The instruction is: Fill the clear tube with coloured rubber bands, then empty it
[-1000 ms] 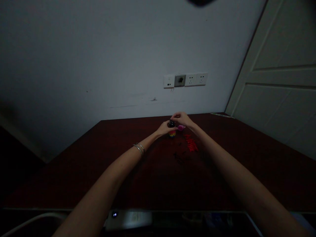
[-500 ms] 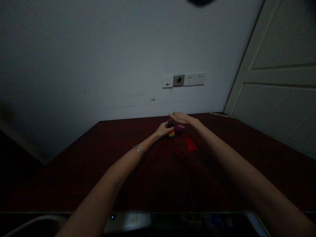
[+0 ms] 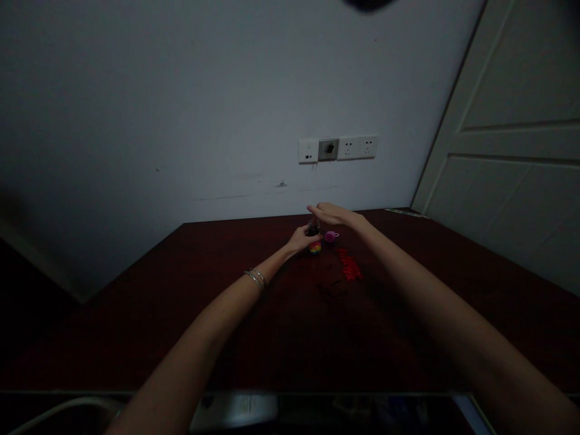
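My left hand (image 3: 299, 239) is wrapped round a small clear bottle (image 3: 313, 229) standing upright on the dark red table. Bright bands of pink, yellow and other colours show in its lower part, with dark contents above. Over the bottle's mouth is my right hand (image 3: 328, 212), its fingers drawn together and pointing left; what they hold, if anything, is too small to make out. Just right of the bottle lies a pink-purple lid with a loop (image 3: 330, 237). Nearer to me are a pile of red pieces (image 3: 349, 264) and some dark pieces (image 3: 331, 292), barely visible.
The dark red tabletop (image 3: 181, 284) runs back to a pale wall with a row of sockets (image 3: 338, 148). A panelled door (image 3: 512, 145) stands at the right. Below the table's front edge, an open drawer-like space holds a whitish flat item (image 3: 244, 409) and a pale cable (image 3: 67, 403).
My right hand has lifted slightly above the bottle's mouth, its fingers a little more stretched to the left. The left hand keeps its hold on the bottle.
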Demonstrator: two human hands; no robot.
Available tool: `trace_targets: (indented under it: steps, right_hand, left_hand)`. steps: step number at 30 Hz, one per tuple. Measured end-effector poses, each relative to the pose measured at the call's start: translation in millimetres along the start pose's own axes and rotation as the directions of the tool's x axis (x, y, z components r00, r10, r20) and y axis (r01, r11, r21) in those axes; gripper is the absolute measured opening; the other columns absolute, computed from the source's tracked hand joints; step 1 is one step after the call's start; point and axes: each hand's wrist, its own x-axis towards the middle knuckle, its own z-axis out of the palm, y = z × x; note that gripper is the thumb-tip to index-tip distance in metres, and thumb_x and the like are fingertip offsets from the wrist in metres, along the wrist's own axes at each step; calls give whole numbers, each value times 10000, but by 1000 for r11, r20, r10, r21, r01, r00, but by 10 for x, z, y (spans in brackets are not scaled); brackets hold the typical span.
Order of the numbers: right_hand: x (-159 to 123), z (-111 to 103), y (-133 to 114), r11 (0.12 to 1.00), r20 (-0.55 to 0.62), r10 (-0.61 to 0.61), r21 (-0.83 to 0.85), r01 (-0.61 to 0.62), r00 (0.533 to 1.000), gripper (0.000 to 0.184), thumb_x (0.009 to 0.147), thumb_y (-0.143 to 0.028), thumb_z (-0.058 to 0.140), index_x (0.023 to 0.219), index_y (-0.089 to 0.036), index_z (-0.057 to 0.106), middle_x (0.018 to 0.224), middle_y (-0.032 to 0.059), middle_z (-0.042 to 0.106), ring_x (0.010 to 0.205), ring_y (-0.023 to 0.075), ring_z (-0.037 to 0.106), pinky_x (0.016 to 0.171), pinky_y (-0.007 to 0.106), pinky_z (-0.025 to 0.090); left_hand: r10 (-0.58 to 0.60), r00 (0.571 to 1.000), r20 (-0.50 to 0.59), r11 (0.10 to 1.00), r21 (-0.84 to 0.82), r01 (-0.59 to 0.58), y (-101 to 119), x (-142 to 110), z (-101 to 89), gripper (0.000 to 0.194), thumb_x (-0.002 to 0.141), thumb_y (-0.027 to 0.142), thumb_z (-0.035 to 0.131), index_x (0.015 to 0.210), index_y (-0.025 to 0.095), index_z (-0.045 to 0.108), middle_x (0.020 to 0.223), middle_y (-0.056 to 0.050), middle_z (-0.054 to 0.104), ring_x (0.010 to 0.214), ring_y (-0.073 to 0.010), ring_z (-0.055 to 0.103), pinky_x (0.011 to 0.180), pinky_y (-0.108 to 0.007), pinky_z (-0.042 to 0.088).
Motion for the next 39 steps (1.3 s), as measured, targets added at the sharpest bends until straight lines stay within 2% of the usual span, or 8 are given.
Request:
trace_targets:
  steps: [13, 21, 28, 30, 32, 35, 37, 39]
  right_hand:
    - [-143, -181, 99, 990, -242, -103, 71, 123, 965, 654, 905, -454, 174, 784, -109, 716, 777, 107, 664, 782, 194, 576, 768, 270, 378]
    - [-359, -124, 419, 901, -329, 64, 426, 88, 942, 614, 864, -522, 260, 725, -101, 685, 777, 106, 670, 740, 175, 585, 665, 241, 412]
    - [-534, 275, 776, 885, -328, 180, 466, -7, 927, 528, 800, -535, 363, 725, -110, 668, 691, 67, 650, 620, 148, 553, 566, 229, 398]
    - [-569, 409, 841, 899, -317, 170, 438, -15, 933, 494, 790, -510, 386, 720, -109, 666, 675, 61, 643, 606, 147, 546, 557, 231, 393]
    - [-612, 531, 890, 907, -311, 152, 422, -7, 938, 463, 782, -486, 405, 722, -107, 665, 690, 61, 643, 626, 152, 549, 556, 229, 392]
    - [-691, 669, 946, 902, -305, 172, 430, -26, 937, 438, 775, -462, 417, 749, -105, 669, 685, 53, 638, 624, 153, 547, 533, 223, 384]
    - [-745, 719, 970, 887, -284, 211, 458, -60, 935, 418, 773, -440, 421, 773, -104, 668, 673, 46, 633, 602, 147, 542, 514, 220, 379]
    - [-788, 737, 981, 881, -270, 236, 464, -88, 933, 395, 767, -418, 428, 777, -103, 667, 664, 43, 632, 595, 147, 542, 512, 221, 378]
  left_hand:
    - [21, 998, 52, 1000, 1, -21, 37, 133, -32, 514, 539, 232, 768, 979, 73, 556, 875, -78, 599, 801, -147, 549, 820, -334, 428]
    - [-254, 965, 65, 957, -130, 260, 656, 39, -312, 999, 560, 340, 758, 1368, 171, 196, 1158, -161, 527, 992, -231, 524, 798, -359, 432]
    - [-34, 900, -434, 998, -57, 10, 1249, -140, -391, 380, 689, 316, 620, 1019, 132, 582, 978, -115, 611, 771, -139, 555, 580, -216, 408]
    - [-3, 953, -303, 998, 54, 20, 1291, -281, -301, 278, 705, 348, 599, 857, 118, 636, 811, -88, 628, 614, -95, 526, 522, -198, 372]
    - [-72, 994, 79, 982, 181, 57, 1274, -422, -194, 273, 691, 378, 612, 750, 115, 654, 685, -65, 620, 532, -77, 497, 493, -196, 356]
    - [-283, 788, 547, 909, 415, 38, 1129, -547, -25, 234, 654, 336, 653, 721, 112, 668, 644, -56, 621, 515, -100, 519, 494, -219, 374]
    - [-398, 739, 544, 828, 560, 34, 961, -560, 80, 187, 642, 281, 657, 711, 107, 664, 631, -51, 611, 500, -117, 520, 476, -232, 372]
    - [-391, 817, 423, 750, 661, 17, 770, -544, 169, 131, 638, 215, 647, 703, 102, 656, 616, -51, 604, 515, -129, 526, 494, -238, 388]
